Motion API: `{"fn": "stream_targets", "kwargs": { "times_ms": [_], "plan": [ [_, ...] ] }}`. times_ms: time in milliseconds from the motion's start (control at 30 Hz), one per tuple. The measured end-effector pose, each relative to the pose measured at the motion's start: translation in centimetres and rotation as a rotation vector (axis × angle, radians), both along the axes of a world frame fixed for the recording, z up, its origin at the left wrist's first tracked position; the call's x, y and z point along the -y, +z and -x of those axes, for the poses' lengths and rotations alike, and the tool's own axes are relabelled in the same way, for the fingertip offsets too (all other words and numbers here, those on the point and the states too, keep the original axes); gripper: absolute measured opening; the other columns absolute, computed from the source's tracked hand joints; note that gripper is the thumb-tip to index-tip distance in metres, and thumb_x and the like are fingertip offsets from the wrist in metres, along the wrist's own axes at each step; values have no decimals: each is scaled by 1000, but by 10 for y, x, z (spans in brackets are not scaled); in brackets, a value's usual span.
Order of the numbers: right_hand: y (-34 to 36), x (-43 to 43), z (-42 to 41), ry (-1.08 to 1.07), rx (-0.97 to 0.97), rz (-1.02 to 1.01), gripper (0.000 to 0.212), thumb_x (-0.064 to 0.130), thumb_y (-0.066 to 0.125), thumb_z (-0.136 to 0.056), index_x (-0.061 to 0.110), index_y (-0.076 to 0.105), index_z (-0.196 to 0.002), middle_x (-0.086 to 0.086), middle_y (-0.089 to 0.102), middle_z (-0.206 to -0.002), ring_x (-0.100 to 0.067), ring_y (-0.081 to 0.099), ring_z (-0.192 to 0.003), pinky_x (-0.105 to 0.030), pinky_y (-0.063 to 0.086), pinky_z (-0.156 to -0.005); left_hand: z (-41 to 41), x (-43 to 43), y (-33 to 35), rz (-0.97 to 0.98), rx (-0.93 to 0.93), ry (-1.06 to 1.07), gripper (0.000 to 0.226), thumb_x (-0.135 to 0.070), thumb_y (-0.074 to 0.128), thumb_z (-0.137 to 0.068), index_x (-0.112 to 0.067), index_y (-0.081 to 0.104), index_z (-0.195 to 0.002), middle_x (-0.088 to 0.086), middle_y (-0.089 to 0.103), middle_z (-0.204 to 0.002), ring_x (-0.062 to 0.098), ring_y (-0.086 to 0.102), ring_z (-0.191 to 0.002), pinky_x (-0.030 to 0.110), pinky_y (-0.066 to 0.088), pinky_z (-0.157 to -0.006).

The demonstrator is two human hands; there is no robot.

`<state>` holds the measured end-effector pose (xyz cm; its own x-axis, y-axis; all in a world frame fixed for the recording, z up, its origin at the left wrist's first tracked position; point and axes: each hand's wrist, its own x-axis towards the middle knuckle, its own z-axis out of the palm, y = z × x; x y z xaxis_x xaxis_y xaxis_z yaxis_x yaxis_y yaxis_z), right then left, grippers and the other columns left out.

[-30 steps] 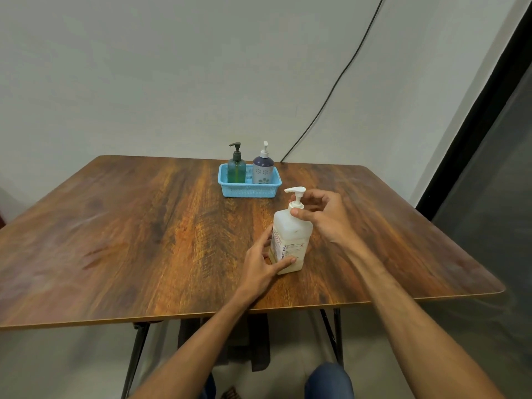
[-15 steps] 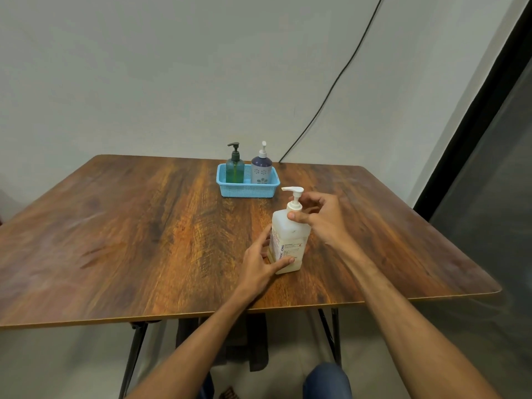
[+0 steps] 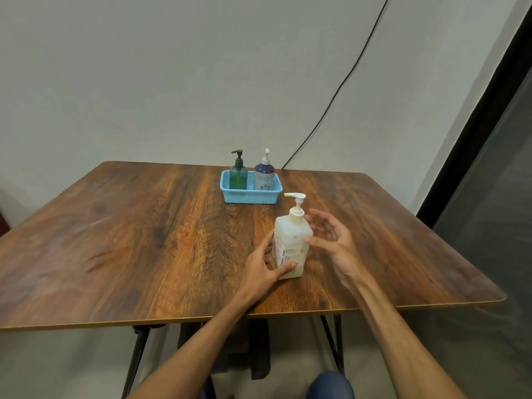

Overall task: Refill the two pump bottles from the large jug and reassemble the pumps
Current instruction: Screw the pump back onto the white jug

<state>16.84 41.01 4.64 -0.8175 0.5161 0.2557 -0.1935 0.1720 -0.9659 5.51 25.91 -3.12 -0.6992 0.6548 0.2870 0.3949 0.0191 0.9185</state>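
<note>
A large white jug [image 3: 292, 240] with a white pump head stands upright near the table's front middle. My left hand [image 3: 263, 269] grips its lower part, thumb on the front label and fingers round the left side. Just right of the jug, my right hand [image 3: 334, 240] hovers with spread, relaxed fingers and holds nothing. At the back of the table a blue basket [image 3: 250, 195] holds a green pump bottle [image 3: 238, 174] and a purple-and-white pump bottle [image 3: 264, 175], both upright with pumps on.
The wooden table [image 3: 144, 240] ends at a front edge close to my arms and a rounded right corner. A black cable [image 3: 331, 102] runs down the wall behind the basket. A dark panel stands at the far right.
My right hand has let go of the jug's pump neck, dropped slightly and opened beside the jug. My left hand keeps its hold on the jug's base.
</note>
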Motion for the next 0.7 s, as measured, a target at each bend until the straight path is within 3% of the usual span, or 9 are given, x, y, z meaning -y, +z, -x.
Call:
{"fn": "stream_targets", "kwargs": {
  "times_ms": [167, 300, 400, 533, 700],
  "plan": [
    [-32, -2, 3, 107, 160, 47, 71, -10, 71, -80, 27, 51, -137, 0, 63, -130, -20, 59, -123, -31, 59, -82, 6, 1, 9, 47, -17, -42, 95, -49, 83, -75, -35, 31, -153, -12, 54, -142, 2, 55, -126, 33, 53, -104],
    [-36, -15, 20, 147, 225, -50, 82, 2, 84, -75, 28, 46, -142, 2, 62, -133, -14, 62, -121, -38, 58, -92, 27, -5, 26, 107, -22, -116, 85, -37, 87, -74, -38, 36, -142, -26, 53, -130, -10, 57, -116, 18, 54, -93],
    [-30, -35, 41, 161, 213, -86, 81, 1, 87, -70, 29, 50, -137, 8, 63, -131, -13, 62, -121, -39, 58, -91, 53, -20, 34, 123, 5, -147, 87, -34, 90, -72, -32, 40, -143, -18, 55, -136, 1, 59, -121, 25, 56, -96],
    [-2, -60, 73, 149, 221, -139, 75, 0, 87, -69, 39, 53, -124, 27, 65, -117, -2, 64, -114, -28, 59, -84, 86, -44, 57, 123, 30, -147, 85, -30, 90, -73, -31, 41, -142, -15, 56, -139, 6, 59, -125, 34, 57, -99],
    [60, -80, 101, 149, 252, -97, 78, -5, 87, -68, 36, 53, -125, 15, 67, -122, -11, 65, -116, -32, 60, -84, 113, -63, 123, 149, 92, -151, 85, -24, 90, -74, -25, 41, -144, -10, 57, -139, 9, 61, -124, 37, 57, -98]
  ]
}}
